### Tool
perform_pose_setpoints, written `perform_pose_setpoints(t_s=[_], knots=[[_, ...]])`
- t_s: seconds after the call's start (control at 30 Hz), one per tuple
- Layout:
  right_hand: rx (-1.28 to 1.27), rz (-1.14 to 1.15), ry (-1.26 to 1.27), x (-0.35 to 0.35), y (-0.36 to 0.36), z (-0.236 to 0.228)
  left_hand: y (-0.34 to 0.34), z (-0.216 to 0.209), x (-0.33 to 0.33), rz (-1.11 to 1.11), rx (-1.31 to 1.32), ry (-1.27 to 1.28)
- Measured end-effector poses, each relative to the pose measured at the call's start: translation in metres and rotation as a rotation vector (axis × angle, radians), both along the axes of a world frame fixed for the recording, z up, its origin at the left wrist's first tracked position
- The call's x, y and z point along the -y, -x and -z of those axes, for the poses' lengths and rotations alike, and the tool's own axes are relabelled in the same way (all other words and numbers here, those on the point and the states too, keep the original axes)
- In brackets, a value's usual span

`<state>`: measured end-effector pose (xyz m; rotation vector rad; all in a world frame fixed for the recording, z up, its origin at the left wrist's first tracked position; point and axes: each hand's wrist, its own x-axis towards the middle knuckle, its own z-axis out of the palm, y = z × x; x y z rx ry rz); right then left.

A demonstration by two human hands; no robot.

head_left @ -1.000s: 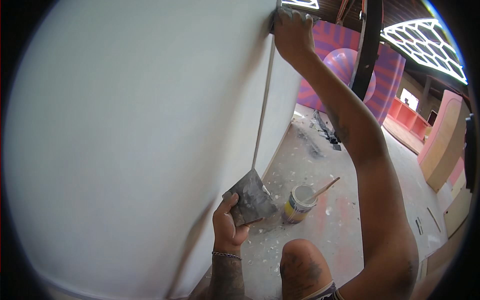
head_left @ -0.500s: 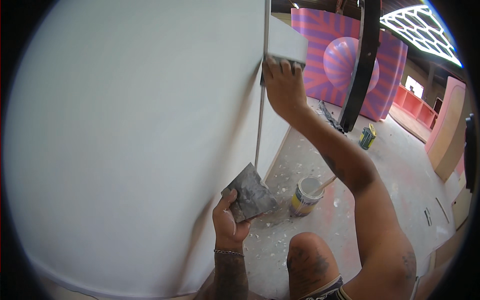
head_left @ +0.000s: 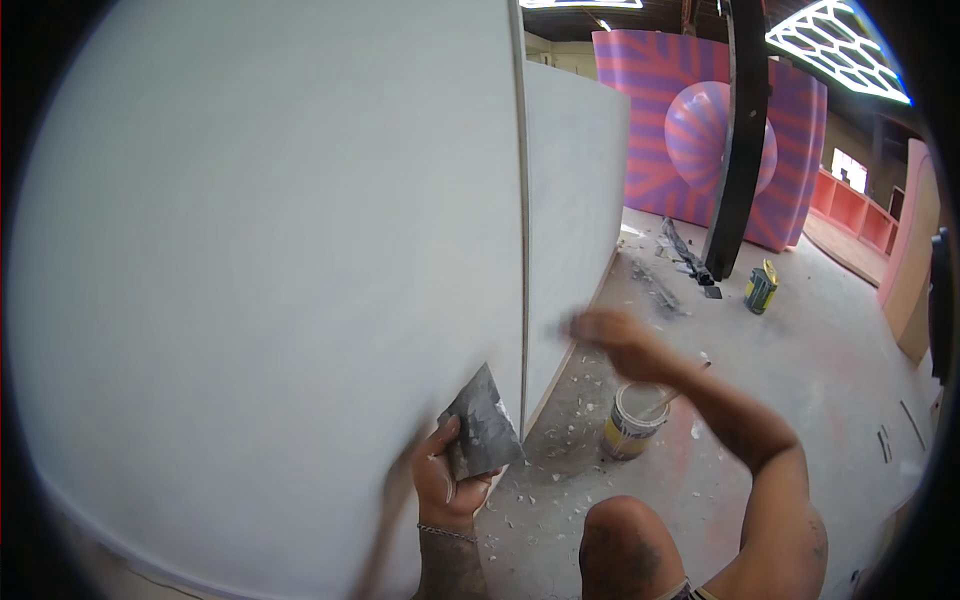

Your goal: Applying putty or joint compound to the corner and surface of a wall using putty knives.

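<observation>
My left hand grips a flat grey putty plate, smeared with filler, close to the large white panel. The thumb lies over its face and the fingers are behind it. To the right, my right hand is smeared by motion, its fingers closed. A faint dark blur at the fingertips is the putty spreader, seen nearly edge-on. Between the two hands runs the panel's upright edge, with a second white panel beyond it.
A paint-streaked can with a stick in it stands on the floor below my right forearm. Pale flakes litter the floor around it. Farther off are a green and yellow tin, a black post and a pink and purple striped panel.
My right hand has come down and away from the panel's upright edge, where it held the spreader. My left hand and the plate sit slightly lower in view, with the plate turned more edge-on.
</observation>
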<state>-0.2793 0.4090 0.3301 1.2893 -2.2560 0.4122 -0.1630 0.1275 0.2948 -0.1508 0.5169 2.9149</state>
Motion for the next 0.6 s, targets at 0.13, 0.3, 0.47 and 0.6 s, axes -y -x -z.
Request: perform_pose_setpoints(t_s=[0.13, 0.3, 0.47, 0.6], knots=[[-0.539, 0.137, 0.593, 0.014, 0.106, -0.183, 0.002, 0.005, -0.009, 0.025, -0.012, 0.044], [-0.717, -0.019, 0.756, 0.049, 0.151, -0.331, 0.004, 0.011, -0.019, 0.027, 0.006, 0.088], [-0.795, 0.017, 0.497, 0.016, 0.185, -0.307, 0.008, 0.011, -0.032, 0.109, -0.042, 0.063], [-0.762, 0.127, 0.365, -0.004, 0.177, -0.212, 0.007, 0.012, -0.032, 0.051, -0.009, 0.088]])
